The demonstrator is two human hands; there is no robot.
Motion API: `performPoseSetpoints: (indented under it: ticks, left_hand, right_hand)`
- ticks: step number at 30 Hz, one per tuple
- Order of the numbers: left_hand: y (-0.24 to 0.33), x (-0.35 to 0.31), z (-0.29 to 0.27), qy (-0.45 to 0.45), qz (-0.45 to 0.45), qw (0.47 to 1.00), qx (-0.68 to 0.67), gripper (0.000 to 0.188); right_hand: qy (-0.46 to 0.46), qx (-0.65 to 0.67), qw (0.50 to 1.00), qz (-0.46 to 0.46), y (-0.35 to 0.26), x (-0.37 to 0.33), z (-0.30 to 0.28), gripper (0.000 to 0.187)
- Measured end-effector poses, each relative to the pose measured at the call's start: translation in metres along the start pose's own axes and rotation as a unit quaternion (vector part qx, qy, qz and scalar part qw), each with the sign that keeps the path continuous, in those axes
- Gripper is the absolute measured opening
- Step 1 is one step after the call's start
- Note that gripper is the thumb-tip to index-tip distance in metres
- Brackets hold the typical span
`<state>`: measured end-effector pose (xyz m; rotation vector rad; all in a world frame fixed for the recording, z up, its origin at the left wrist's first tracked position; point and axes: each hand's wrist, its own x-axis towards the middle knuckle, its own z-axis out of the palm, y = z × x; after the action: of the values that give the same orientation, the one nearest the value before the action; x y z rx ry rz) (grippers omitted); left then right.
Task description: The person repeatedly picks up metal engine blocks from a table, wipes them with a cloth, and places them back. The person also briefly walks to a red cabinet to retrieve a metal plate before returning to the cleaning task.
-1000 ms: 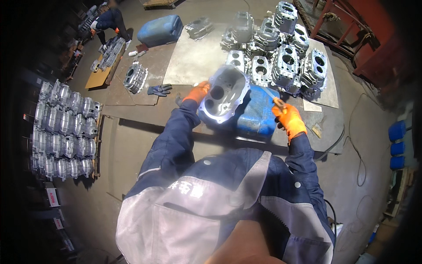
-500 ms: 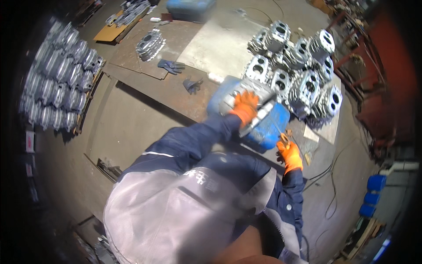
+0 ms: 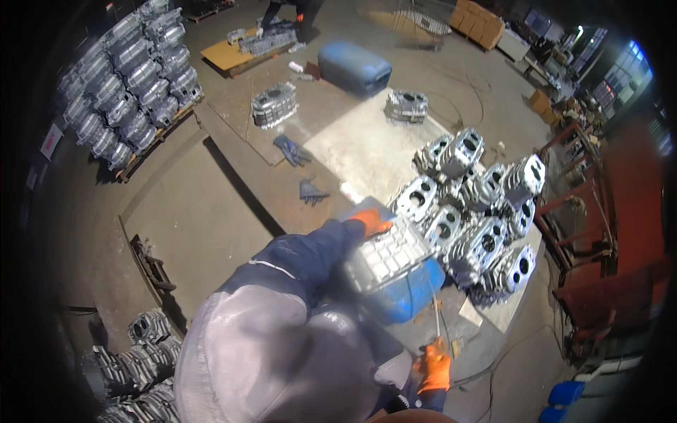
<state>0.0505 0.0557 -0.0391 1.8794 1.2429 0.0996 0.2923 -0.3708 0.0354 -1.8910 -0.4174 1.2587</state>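
Observation:
A grey metal casting (image 3: 395,254) with a grid of raised ribs rests tilted on a blue plastic drum (image 3: 410,295) lying on its side. My left hand (image 3: 371,222), in an orange glove, grips the casting's far left edge, fingers over its rim. Lower right, nearer my body, my right hand (image 3: 434,368), also orange-gloved, is closed around a slim hand tool (image 3: 435,310). The tool's thin straight shaft points away from me toward the drum's right side; its handle is mostly hidden in the glove.
Several engine-block-like castings (image 3: 479,243) crowd the board right of the drum. Dark work gloves (image 3: 290,150) and a single casting (image 3: 275,106) lie farther left. Another blue drum (image 3: 355,68) lies beyond. Stacked castings (image 3: 134,77) stand at left; red metal framework (image 3: 599,233) borders the right.
The casting has turned, now showing its gridded face. My left hand has shifted from its top to its far left edge. My right hand with the tool has drawn back; the view has tilted up.

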Motion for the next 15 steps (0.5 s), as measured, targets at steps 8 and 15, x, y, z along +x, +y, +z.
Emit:
performPoseSetpoints:
  ticks: [8,15]
  left_hand:
    - [-0.063,0.036,0.039,-0.123,0.166,0.946,-0.250,0.060]
    - [-0.020,-0.021,-0.008,-0.057,0.135,0.956,-0.253,0.060]
  right_hand:
    - [0.038,-0.192,0.980,0.032,0.020,0.020,0.001,0.023]
    - [0.040,-0.149,0.987,0.034,-0.026,0.029,0.054,0.019]
